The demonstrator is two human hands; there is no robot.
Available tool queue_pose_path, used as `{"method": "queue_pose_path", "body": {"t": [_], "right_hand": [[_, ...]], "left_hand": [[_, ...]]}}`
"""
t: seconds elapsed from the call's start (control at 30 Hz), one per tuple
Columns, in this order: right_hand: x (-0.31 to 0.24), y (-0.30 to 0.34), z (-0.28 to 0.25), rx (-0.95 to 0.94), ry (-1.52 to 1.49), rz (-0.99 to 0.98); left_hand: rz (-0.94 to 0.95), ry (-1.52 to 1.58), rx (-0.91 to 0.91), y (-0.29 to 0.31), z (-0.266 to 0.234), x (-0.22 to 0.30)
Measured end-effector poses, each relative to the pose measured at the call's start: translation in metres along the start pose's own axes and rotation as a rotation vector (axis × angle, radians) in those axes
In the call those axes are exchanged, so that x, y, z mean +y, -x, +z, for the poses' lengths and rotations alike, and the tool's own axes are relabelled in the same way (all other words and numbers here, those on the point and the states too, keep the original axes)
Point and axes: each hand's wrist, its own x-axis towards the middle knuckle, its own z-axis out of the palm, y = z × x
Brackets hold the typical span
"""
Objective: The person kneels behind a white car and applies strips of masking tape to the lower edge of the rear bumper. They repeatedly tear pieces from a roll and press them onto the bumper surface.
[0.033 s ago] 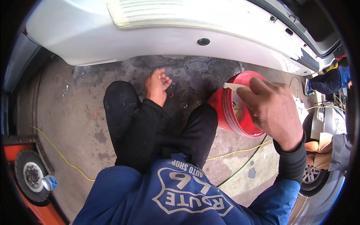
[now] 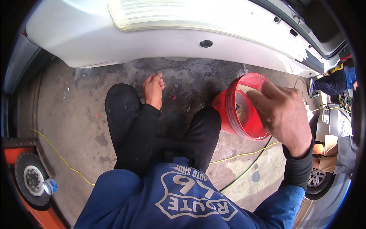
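Observation:
My right hand (image 2: 284,114) is over the mouth of a red bucket (image 2: 228,110), its fingers pinched on a pale, flat strip (image 2: 249,90). The strip now lies within the bucket's rim; its exact kind does not show. Pale matter and a small dark shape appear inside the bucket, partly hidden by the hand. Beside my left knee, my left hand (image 2: 153,91) has its fingers curled loosely together, with nothing seen in them. Ahead stands a white vehicle panel (image 2: 160,44), with a masked area of pale tape (image 2: 139,24) on its upper part.
A yellow cord (image 2: 244,154) crosses the concrete floor (image 2: 72,114) near the bucket. To the left stands an orange frame with a wheel (image 2: 32,177) and a small can (image 2: 49,186). At the right are another person's dark-clothed leg (image 2: 331,84) and a silver car's wheel (image 2: 317,177).
My right hand has shifted slightly right and down, drawing the pale strip from across the bucket's rim to inside it. My left hand has moved a little left and its fingers have curled closer.

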Motion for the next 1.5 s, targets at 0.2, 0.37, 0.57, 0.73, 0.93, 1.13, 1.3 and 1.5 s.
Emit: {"method": "queue_pose_path", "body": {"t": [0.2, 0.37, 0.57, 0.73, 0.93, 1.13, 1.3, 1.5], "right_hand": [[0.035, 0.013, 0.017, 0.323, -0.43, -0.015], [0.034, 0.011, 0.023, 0.329, -0.571, -0.021], [0.032, 0.0, 0.022, 0.278, -0.545, -0.068], [0.029, -0.005, 0.022, 0.318, -0.571, -0.083], [0.027, 0.002, 0.028, 0.297, -0.638, -0.092], [0.023, 0.011, 0.048, 0.317, -0.652, -0.092], [0.02, 0.01, 0.053, 0.305, -0.656, -0.033], [0.021, 0.008, 0.057, 0.267, -0.472, 0.009]], "left_hand": [[0.687, -1.05, -0.425, -0.007, -0.015, -0.152], [0.332, -1.227, -0.627, 0.005, -0.019, -0.148], [0.125, -1.375, -0.588, 0.018, -0.015, -0.128], [0.179, -1.465, -0.632, 0.021, -0.023, -0.14], [0.088, -1.488, -0.773, 0.013, -0.001, -0.086], [-0.336, 0.231, -1.123, 0.03, 0.018, 0.027], [-0.161, -0.044, -1.315, 0.032, 0.048, 0.082], [-0.135, -0.1, -1.244, 0.025, 0.056, 0.076]]}}
